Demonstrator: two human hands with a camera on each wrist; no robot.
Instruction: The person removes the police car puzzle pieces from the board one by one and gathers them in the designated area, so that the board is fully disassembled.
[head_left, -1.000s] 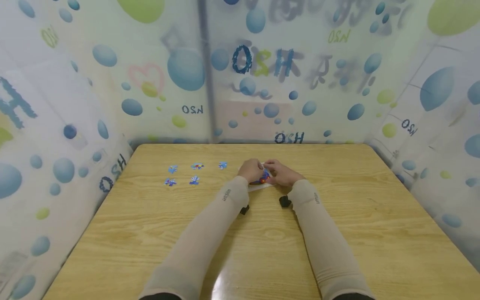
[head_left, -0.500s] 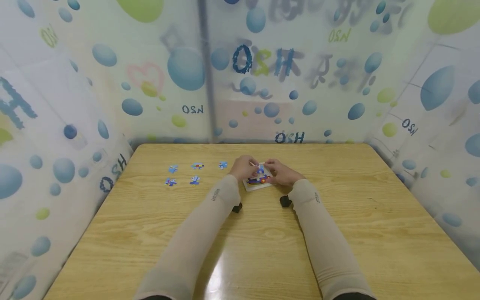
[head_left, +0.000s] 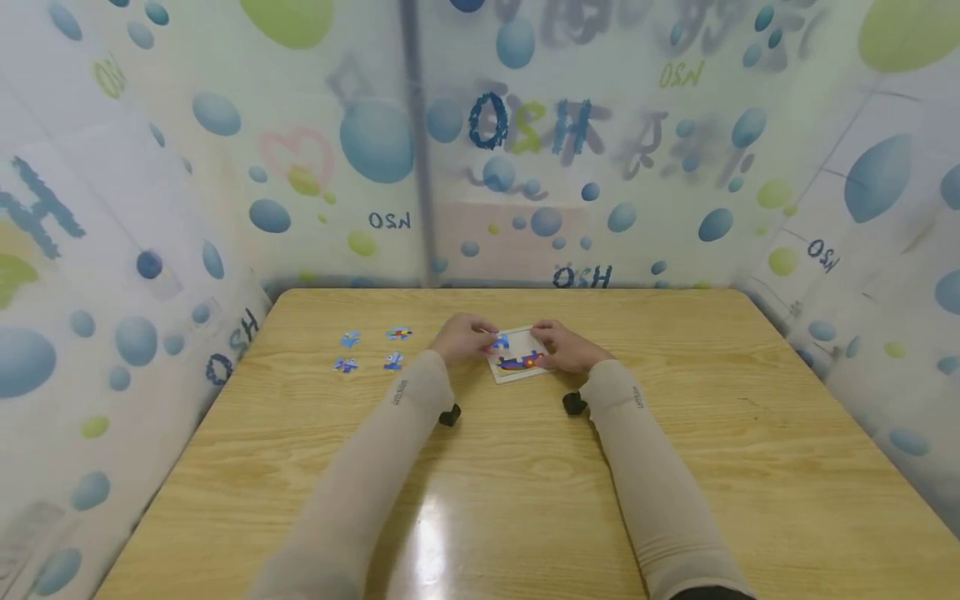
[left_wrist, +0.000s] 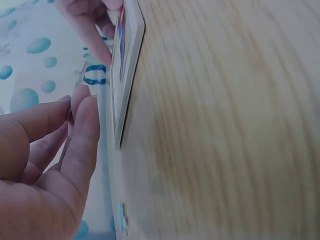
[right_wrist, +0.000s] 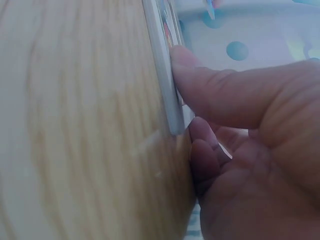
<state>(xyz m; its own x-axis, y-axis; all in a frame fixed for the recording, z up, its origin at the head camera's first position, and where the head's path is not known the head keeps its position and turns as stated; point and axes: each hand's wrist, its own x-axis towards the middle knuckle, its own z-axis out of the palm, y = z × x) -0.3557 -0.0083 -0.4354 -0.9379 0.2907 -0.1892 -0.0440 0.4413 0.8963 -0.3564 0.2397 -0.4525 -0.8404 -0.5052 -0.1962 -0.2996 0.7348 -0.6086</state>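
A small puzzle board (head_left: 522, 340) lies near the back middle of the table, its upper part bare and pale. Blue and purple boat-picture pieces (head_left: 516, 364) fill its lower part. Over the board's left side, my left hand (head_left: 462, 338) pinches a blue puzzle piece (head_left: 500, 341) between thumb and fingertips; the left wrist view shows that piece nearly edge-on. My right hand (head_left: 567, 347) holds the board's right edge. In the right wrist view its thumb (right_wrist: 200, 82) lies on the frame, with the other fingers curled beside the rim.
Several loose puzzle pieces lie to the left, among them a piece with an eye (head_left: 393, 361) and a red-yellow one (head_left: 399, 332). The wooden table (head_left: 480, 467) extends toward me. Patterned sheeting (head_left: 645, 192) hangs behind its far edge.
My left hand has moved left, carrying the blue piece away from the board's middle and uncovering its pale bed. It now covers the spot of one loose piece. My right hand stays put.
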